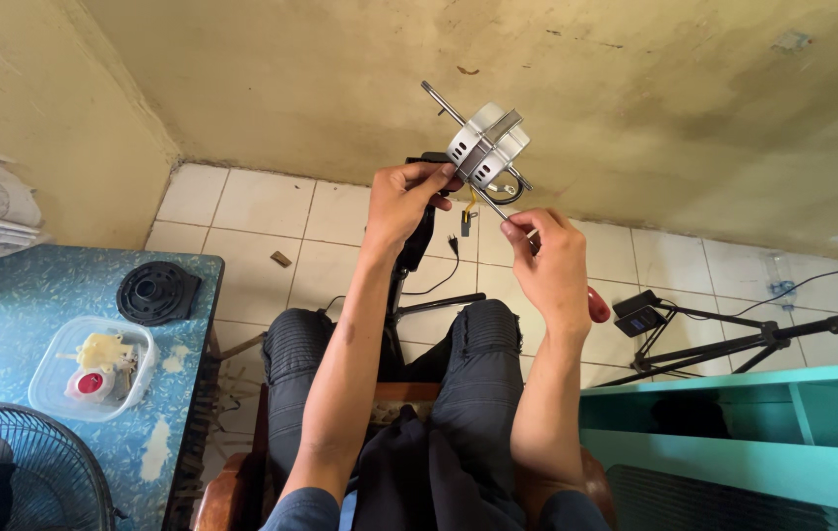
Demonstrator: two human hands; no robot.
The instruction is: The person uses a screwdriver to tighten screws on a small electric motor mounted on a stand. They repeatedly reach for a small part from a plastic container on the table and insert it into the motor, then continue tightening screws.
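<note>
You are holding a small fan motor (487, 146) up in front of a stained, yellowish wall (694, 108); it is a squat round body in pale, silvery metal with a flat metal strap across it and a thin steel shaft running straight through and sticking out at both ends. Your left hand (407, 200) has its fingers closed on the motor's lower left side, where a dark part and some wires hang down. Your right hand (547, 258) is pinched shut on the lower end of the shaft, thumb and fingertips together around the slim rod, just below and to the right of the motor body. A red handle (598, 305) shows behind that wrist, though you cannot tell whether the hand holds it. The motor sits above and between both hands, tilted, with its upper shaft end pointing up to the left. Below are your knees in dark ribbed trousers over a pale tiled floor (242, 211). To your left, a worn blue table (16, 305) carries a black ribbed round part (156, 292), a clear plastic tub (92, 368) of small pieces and a wire fan guard (26, 467). To your right stands a turquoise shelf (783, 433), with a black tripod (734, 339) lying beyond it.
</note>
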